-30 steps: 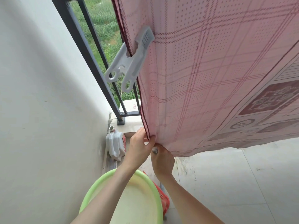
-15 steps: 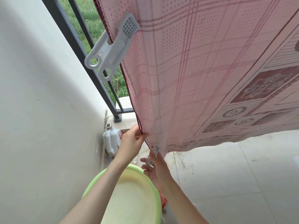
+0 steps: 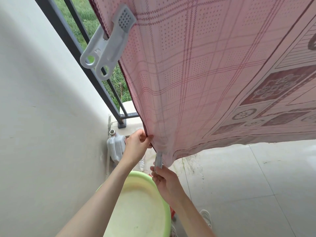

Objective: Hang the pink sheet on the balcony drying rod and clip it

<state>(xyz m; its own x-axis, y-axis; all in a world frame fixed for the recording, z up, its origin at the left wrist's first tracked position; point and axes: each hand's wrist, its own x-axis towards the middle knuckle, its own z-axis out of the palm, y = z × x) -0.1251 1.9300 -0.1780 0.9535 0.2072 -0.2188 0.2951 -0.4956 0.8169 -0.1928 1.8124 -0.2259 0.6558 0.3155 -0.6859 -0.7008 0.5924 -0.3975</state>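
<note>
The pink sheet [image 3: 213,79], hanging from twelve o'clock, looks light and limp, best held along its hem: left hand [image 3: 136,144] pinches the edge, right hand [image 3: 164,178] grips a small clip [image 3: 159,159] at its six-o'clock corner.

1. There is one view only, from a wide-angle camera worn on the person's head.
2. It looks forward and down along both forearms toward the balcony corner.
3. The sheet [image 3: 213,74] hangs close, filling the upper right.
4. The wall [image 3: 42,134] lies at left, the floor [image 3: 256,185] at lower right.
5. Straight lines bend near the edges.
</note>
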